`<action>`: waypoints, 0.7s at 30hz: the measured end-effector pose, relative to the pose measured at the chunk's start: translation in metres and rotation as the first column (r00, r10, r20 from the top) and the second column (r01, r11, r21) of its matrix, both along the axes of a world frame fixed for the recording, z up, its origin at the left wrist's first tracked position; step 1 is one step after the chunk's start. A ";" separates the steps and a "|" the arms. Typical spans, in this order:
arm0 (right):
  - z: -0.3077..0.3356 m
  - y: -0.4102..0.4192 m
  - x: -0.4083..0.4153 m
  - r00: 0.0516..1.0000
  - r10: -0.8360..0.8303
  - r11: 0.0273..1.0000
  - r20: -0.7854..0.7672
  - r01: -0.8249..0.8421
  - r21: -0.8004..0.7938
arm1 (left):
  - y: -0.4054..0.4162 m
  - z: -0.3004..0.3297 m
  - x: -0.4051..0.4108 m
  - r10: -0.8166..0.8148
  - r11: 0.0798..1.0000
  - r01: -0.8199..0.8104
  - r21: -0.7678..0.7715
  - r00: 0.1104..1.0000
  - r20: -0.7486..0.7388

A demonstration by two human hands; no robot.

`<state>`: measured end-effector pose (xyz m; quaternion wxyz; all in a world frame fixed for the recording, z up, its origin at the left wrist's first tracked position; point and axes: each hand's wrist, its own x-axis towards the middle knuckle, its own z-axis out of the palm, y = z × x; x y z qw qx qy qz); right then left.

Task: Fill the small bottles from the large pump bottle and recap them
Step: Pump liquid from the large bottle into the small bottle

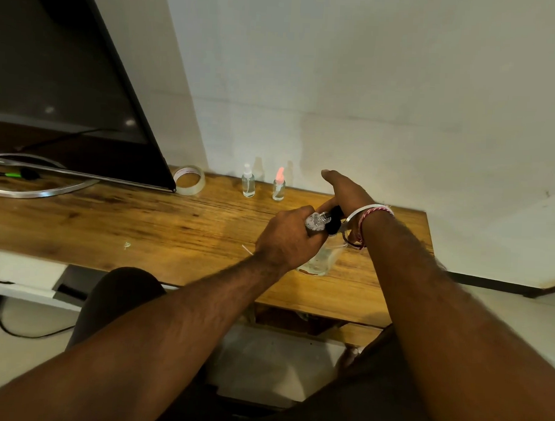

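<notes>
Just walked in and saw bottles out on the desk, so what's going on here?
A person at a wooden desk is filling a small bottle. The left hand grips it, tilted against the black pump head of the large pump bottle, while the right hand rests on the pump. Two capped small bottles, one white-capped and one pink-capped, stand by the wall, near a tape roll.

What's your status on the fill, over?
Left hand grips small bottle at pump nozzle. Right hand on pump bottle. Two capped bottles behind. Nothing blocking.
</notes>
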<state>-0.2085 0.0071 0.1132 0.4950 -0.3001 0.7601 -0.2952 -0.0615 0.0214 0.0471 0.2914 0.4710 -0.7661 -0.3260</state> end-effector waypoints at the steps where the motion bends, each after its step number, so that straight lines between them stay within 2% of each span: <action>1: -0.001 0.000 0.001 1.000 0.007 1.000 -0.014 -0.007 -0.002 | 0.000 0.000 0.000 0.000 1.000 0.000 0.001 1.000 0.000; 6: -0.010 -0.003 0.004 0.992 0.012 1.000 -0.122 -0.015 -0.025 | -0.002 -0.002 0.000 0.002 1.000 -0.002 -0.007 1.000 0.006; 12: -0.011 -0.002 0.009 0.914 0.096 0.989 -0.393 -0.133 -0.068 | -0.003 -0.005 0.002 -0.004 1.000 0.004 -0.019 1.000 0.031; 14: -0.013 0.000 0.012 0.894 0.084 0.985 -0.439 -0.142 -0.101 | -0.003 -0.008 0.004 0.000 1.000 0.000 -0.011 0.999 0.039; 21: -0.019 -0.001 0.011 0.853 0.063 0.991 -0.518 -0.114 -0.069 | -0.003 -0.007 0.004 0.003 1.000 -0.002 -0.025 0.999 0.036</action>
